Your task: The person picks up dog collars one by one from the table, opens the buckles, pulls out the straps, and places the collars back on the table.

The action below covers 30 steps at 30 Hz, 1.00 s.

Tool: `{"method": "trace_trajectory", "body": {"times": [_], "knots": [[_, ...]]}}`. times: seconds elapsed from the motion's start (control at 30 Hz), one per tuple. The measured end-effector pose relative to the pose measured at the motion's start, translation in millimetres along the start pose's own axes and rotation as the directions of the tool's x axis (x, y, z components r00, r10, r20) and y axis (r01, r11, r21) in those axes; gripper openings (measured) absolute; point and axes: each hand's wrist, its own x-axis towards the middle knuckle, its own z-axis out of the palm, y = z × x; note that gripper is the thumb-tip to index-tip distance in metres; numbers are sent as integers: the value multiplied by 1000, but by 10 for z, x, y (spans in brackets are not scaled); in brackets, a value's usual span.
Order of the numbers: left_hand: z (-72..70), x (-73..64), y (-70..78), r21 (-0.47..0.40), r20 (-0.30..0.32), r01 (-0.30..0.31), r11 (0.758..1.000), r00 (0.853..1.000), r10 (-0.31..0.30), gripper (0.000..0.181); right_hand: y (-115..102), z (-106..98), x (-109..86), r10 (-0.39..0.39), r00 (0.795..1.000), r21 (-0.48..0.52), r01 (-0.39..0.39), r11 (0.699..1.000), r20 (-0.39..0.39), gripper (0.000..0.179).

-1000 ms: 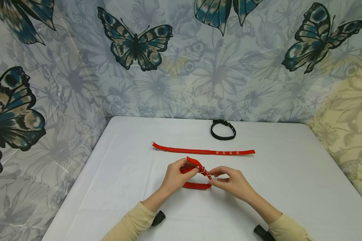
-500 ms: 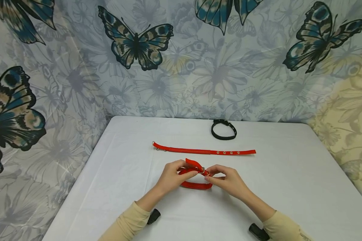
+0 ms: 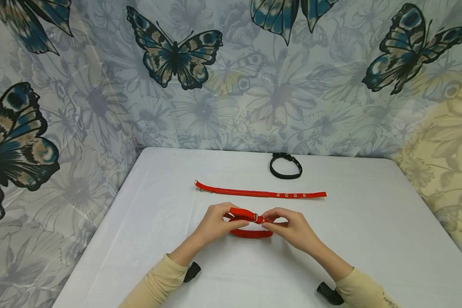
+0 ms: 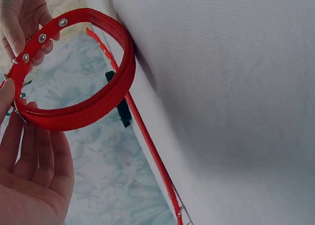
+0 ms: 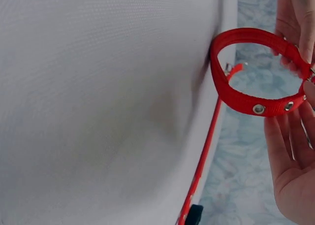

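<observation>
A red collar [image 3: 251, 234], bent into a loop, is held just above the table by both hands. My left hand [image 3: 214, 223] pinches it near the buckle on the left, with the strap's tip lying over those fingers. From the other side my right hand [image 3: 294, 229] pinches the strap beside the buckle and a metal ring. In the left wrist view, metal eyelets show along the collar [image 4: 129, 62] close to the right hand. How far the strap passes through the buckle is partly hidden by fingers and thumbs.
A second red collar [image 3: 246, 193] lies stretched flat behind the hands, its eyelets toward the right. Farther back, near the table's rear edge, sits a black collar [image 3: 285, 176] fastened in a ring. A white cloth covers the table [image 3: 138, 205], and patterned fabric hangs behind.
Both hands have shifted slightly left with the looped collar. Its raised strap tip has come down flatter toward the left fingers. The other two collars stay in place.
</observation>
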Motion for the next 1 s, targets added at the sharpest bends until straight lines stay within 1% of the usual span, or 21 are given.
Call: {"method": "trace_trajectory", "body": {"times": [0.13,0.3,0.5,0.67,0.83,1.0], "knots": [[0,-31,-56,-42,-4,24,999,1000,-24,18,21,4,-18,-5,1000,-19,5,1000,1,21],[1,-37,-103,-49,-13,28,998,1000,-28,18,39,5,-8,-25,1000,-37,25,999,6,22],[-2,-11,-117,-59,-26,51,997,998,-52,19,40,-24,45,-55,998,-53,56,997,15,22],[0,18,-117,-76,-40,39,996,998,-42,19,32,-57,89,-64,998,-61,66,996,30,22],[0,12,-123,-89,-46,32,995,998,-36,19,26,-61,109,-56,997,-85,60,995,47,21],[0,-18,-128,-107,-47,55,993,997,-60,19,18,-22,107,-55,998,-55,56,997,32,21]]}}
